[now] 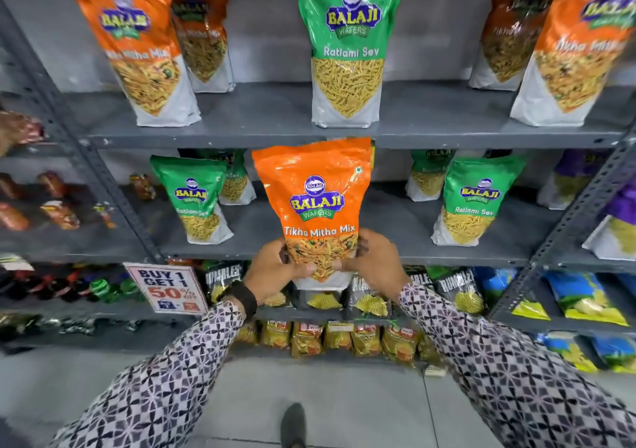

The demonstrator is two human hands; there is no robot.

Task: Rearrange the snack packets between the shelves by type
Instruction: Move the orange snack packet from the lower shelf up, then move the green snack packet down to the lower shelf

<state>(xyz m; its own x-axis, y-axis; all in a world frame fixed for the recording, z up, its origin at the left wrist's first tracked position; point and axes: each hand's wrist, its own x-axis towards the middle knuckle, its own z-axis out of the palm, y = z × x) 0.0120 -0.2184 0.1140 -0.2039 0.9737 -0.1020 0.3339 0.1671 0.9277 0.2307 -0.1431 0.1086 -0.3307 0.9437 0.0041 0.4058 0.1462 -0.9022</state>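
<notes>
An orange Tikha Mitha Mix packet (315, 203) is held upright in front of the middle shelf (378, 258). My left hand (275, 270) and my right hand (373, 262) grip its bottom corners. One green Ratlami Sev packet (347, 48) stands at the centre of the upper shelf (261, 131), between orange Tikha Mitha Mix packets at the left (136, 45) and right (578, 52). On the middle shelf, green Ratlami Sev packets stand at the left (194, 200) and right (473, 203), with more behind them.
A "Buy 1 Get 1 50% off" sign (165, 287) hangs at the lower left. Black chip bags (457, 291) and blue bags (581, 296) fill the lower shelves. Purple packets (619, 206) stand at the far right. Grey upright posts (113, 193) flank the bay.
</notes>
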